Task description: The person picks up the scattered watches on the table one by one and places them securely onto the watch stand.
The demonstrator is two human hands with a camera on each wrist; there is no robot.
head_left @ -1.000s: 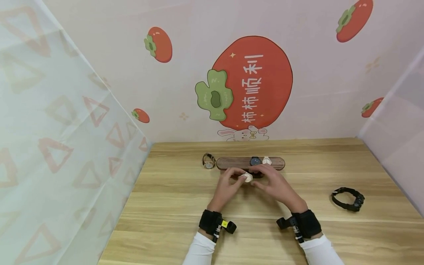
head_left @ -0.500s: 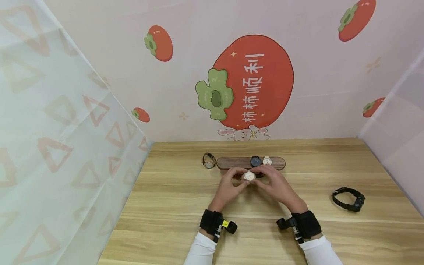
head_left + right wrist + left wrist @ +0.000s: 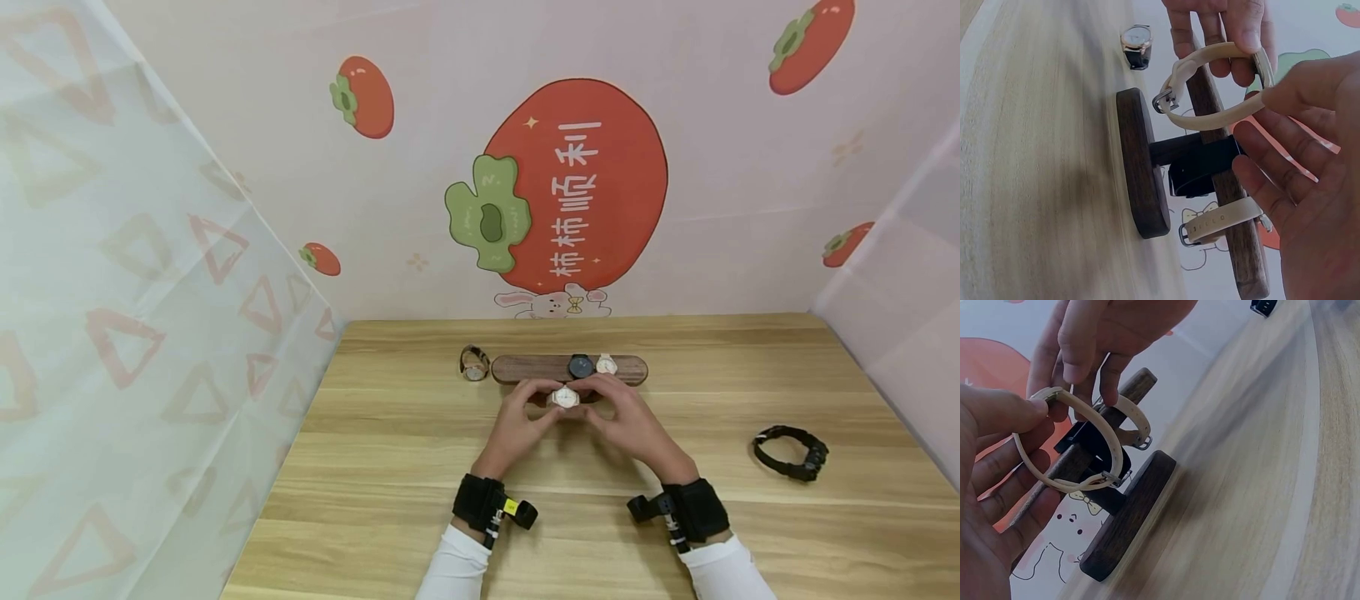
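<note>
A cream-strapped wristwatch (image 3: 566, 397), buckled into a loop with its pale dial up, is held in front of the watch stand's bar (image 3: 525, 368). My left hand (image 3: 517, 421) pinches one side of its case. On the other side my right hand (image 3: 626, 421) pinches it between thumb and fingers. Below the case hangs the strap loop (image 3: 1110, 434), its buckle (image 3: 1163, 101) toward the table. The wooden stand has a long base (image 3: 1132, 519) under the bar. Around the bar sit a dark watch (image 3: 580, 366) and a second cream-strapped watch (image 3: 1225, 220).
Left of the stand, a watch with a gold-toned case and dark strap (image 3: 473, 364) lies on the wooden table (image 3: 390, 467). A chunky black watch (image 3: 790, 452) rests at the right. A printed backdrop (image 3: 405, 192) rises behind the table.
The right thumb and fingers have come in onto the watch, which the left hand was pinching. The watch has shifted slightly right and its dial has levelled.
</note>
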